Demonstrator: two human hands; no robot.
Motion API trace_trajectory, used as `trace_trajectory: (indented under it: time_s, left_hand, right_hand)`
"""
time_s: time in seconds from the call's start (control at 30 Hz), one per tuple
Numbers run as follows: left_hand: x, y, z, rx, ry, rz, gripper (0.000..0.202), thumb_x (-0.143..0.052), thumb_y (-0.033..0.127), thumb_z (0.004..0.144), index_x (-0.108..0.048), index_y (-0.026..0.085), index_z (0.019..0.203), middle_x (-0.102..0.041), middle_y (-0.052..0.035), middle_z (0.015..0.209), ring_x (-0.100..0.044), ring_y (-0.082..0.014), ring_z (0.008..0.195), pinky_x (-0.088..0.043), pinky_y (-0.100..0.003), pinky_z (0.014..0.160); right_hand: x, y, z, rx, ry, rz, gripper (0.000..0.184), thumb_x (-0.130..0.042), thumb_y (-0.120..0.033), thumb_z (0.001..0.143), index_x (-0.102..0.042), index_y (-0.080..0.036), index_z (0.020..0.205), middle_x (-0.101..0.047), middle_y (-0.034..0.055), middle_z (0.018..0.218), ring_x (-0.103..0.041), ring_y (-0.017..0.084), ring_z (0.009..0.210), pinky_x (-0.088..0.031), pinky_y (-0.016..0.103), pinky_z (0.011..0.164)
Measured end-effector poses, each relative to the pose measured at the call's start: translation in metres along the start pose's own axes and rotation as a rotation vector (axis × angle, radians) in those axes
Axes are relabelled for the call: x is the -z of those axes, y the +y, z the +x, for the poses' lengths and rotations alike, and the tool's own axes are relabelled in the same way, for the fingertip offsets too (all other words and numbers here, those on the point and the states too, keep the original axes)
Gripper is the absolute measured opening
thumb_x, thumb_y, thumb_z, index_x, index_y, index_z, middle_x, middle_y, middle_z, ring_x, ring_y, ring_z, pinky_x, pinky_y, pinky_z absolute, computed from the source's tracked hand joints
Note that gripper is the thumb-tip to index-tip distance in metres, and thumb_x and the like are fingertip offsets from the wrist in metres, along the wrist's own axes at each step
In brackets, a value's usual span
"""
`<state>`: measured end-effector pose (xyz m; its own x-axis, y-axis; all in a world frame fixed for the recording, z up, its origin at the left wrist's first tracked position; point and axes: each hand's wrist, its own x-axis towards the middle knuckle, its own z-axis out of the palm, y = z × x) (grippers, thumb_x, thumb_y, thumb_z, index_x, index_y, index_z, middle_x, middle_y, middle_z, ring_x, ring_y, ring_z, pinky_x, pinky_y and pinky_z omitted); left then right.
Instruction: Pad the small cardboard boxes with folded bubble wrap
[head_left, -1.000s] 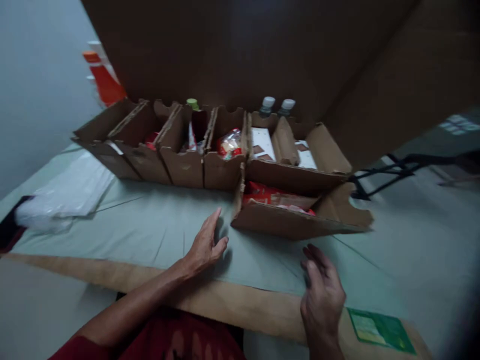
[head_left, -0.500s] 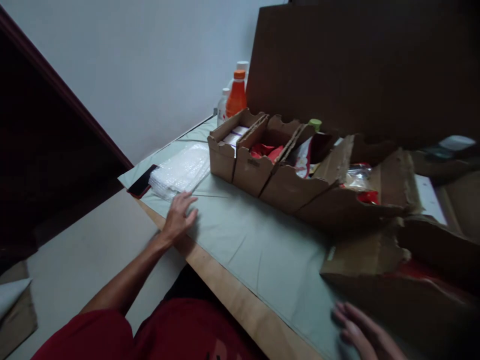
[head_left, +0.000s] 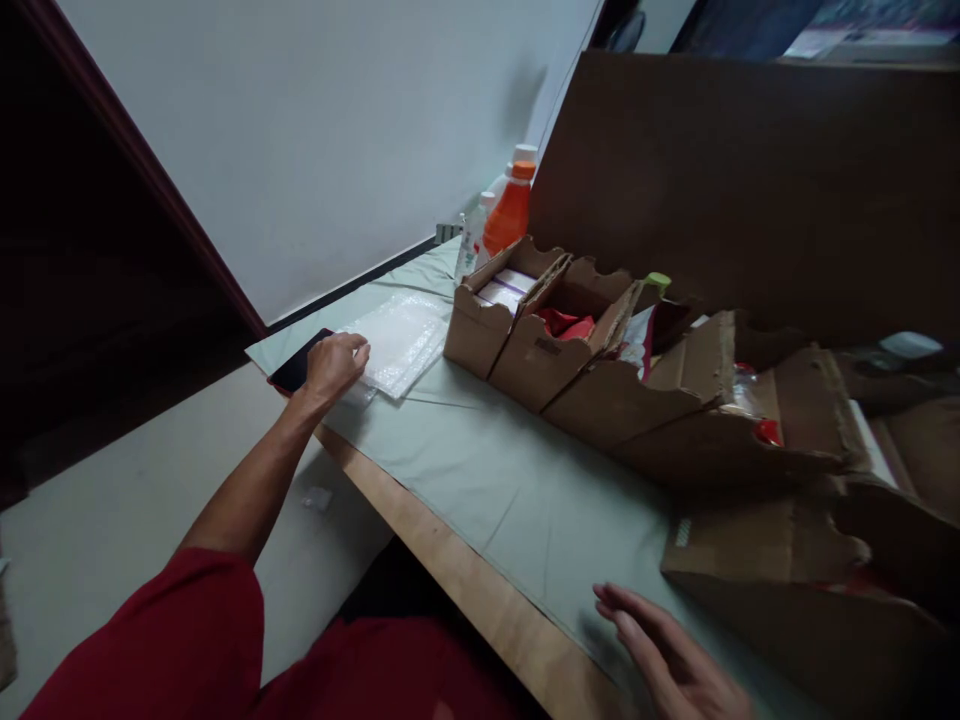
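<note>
My left hand [head_left: 334, 368] is at the near left edge of the clear bubble wrap [head_left: 405, 345], fingers closed in a pinch on it; the fingertips are partly hidden. The bubble wrap lies in flat layers on the pale green cloth. A dark phone [head_left: 300, 362] rests just left of that hand, at the table corner. My right hand [head_left: 671, 655] is above the cloth near the table's front edge, fingers stretched out and holding nothing. Beside it stands the nearest cardboard box [head_left: 735, 550].
A row of open cardboard bins [head_left: 592, 400] holds white boxes [head_left: 506, 288], red packets [head_left: 566, 325] and other packs. Behind its far end stand an orange bottle [head_left: 508, 215] and clear bottles. A tall brown panel [head_left: 735, 180] rises behind. The wooden table edge [head_left: 420, 520] runs along my front.
My left hand has moved left onto the bubble wrap and its fingers have closed. My right hand has come further into view, toward the left. The view has shifted slightly.
</note>
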<state>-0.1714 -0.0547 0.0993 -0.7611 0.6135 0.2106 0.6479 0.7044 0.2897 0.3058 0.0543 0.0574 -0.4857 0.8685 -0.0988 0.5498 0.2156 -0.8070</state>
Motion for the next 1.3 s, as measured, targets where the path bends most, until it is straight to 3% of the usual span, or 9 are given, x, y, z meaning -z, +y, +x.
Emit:
trace_trajectory:
  time_s: [0.17,0.27,0.43,0.57,0.67,0.8,1.0,1.17,1.3]
  left_hand:
    - [0.013,0.042,-0.045,-0.115,0.008,-0.005,0.033,-0.049,0.025,0.095,-0.074,0.025,0.116,-0.078,-0.0057,0.111,-0.071,-0.0259,0.103,-0.052,-0.034,0.087]
    - [0.01,0.041,-0.055,-0.135,0.04,0.021,0.03,-0.052,0.03,0.095,-0.074,0.023,0.115,-0.076,-0.0091,0.115,-0.066,-0.0284,0.111,-0.052,-0.037,0.092]
    - [-0.001,-0.003,-0.024,-0.106,-0.036,0.132,0.047,-0.066,0.033,0.085,-0.067,0.018,0.13,-0.064,-0.0167,0.138,-0.055,-0.0378,0.128,-0.046,-0.049,0.104]
    - [-0.008,-0.03,0.007,-0.051,-0.12,0.115,0.028,-0.055,0.023,0.088,-0.076,0.021,0.107,-0.076,-0.0133,0.113,-0.068,-0.0332,0.107,-0.052,-0.043,0.092]
    - [-0.01,-0.037,0.017,-0.059,-0.114,0.067,0.029,-0.054,0.03,0.092,-0.075,0.022,0.111,-0.075,-0.0108,0.118,-0.068,-0.0296,0.11,-0.052,-0.039,0.095]
    - [-0.023,-0.032,0.02,-0.164,-0.121,-0.003,0.054,-0.07,0.044,0.083,-0.065,0.021,0.131,-0.062,-0.0099,0.143,-0.056,-0.0295,0.132,-0.045,-0.038,0.11]
    - [-0.033,-0.037,0.037,-0.041,-0.123,0.008,0.033,-0.052,0.024,0.091,-0.074,0.024,0.115,-0.078,-0.0082,0.115,-0.07,-0.027,0.109,-0.052,-0.034,0.092]
    - [-0.012,-0.052,0.052,0.075,-0.042,0.037,0.038,-0.044,0.027,0.095,-0.072,0.024,0.121,-0.079,-0.008,0.112,-0.072,-0.0265,0.105,-0.051,-0.033,0.089]
    - [-0.007,-0.048,0.052,0.1,-0.017,0.077,0.04,-0.045,0.024,0.093,-0.07,0.022,0.123,-0.078,-0.011,0.111,-0.072,-0.0305,0.105,-0.051,-0.037,0.088]
  right_hand:
    - [-0.04,-0.061,0.025,0.264,-0.203,0.04,0.035,-0.062,-0.051,0.088,-0.08,-0.026,0.103,-0.08,0.0081,0.104,-0.076,0.026,0.091,-0.063,0.032,0.066]
    - [-0.059,-0.074,0.028,0.32,-0.272,0.055,0.033,-0.06,-0.046,0.09,-0.078,-0.026,0.109,-0.079,0.0081,0.108,-0.075,0.024,0.087,-0.056,0.027,0.052]
    - [-0.069,-0.068,0.038,0.336,-0.294,0.037,0.03,-0.058,-0.044,0.092,-0.079,-0.026,0.105,-0.079,0.0067,0.103,-0.074,0.023,0.086,-0.056,0.028,0.058]
    - [-0.092,-0.088,0.076,0.482,-0.329,-0.028,0.028,-0.055,-0.036,0.094,-0.077,-0.026,0.107,-0.079,0.0057,0.106,-0.072,0.021,0.086,-0.057,0.029,0.064]
    - [-0.125,-0.12,0.12,0.652,-0.322,-0.207,0.027,-0.054,-0.026,0.095,-0.075,-0.025,0.112,-0.078,0.0056,0.111,-0.071,0.021,0.09,-0.058,0.034,0.077]
    - [-0.181,-0.167,0.182,0.808,-0.343,-0.463,0.033,-0.051,-0.015,0.095,-0.073,-0.022,0.119,-0.075,0.0077,0.12,-0.066,0.024,0.111,-0.053,0.038,0.094]
    - [-0.245,-0.203,0.231,0.916,-0.439,-0.564,0.029,-0.055,-0.01,0.093,-0.076,-0.02,0.11,-0.072,0.0119,0.125,-0.06,0.029,0.114,-0.048,0.043,0.095]
    - [-0.26,-0.206,0.244,0.913,-0.408,-0.521,0.024,-0.055,-0.018,0.097,-0.078,-0.022,0.103,-0.069,0.0117,0.131,-0.059,0.03,0.117,-0.047,0.046,0.097]
    - [-0.238,-0.205,0.24,0.908,-0.342,-0.395,0.028,-0.049,-0.016,0.099,-0.075,-0.022,0.11,-0.067,0.0098,0.136,-0.058,0.024,0.125,-0.046,0.041,0.106]
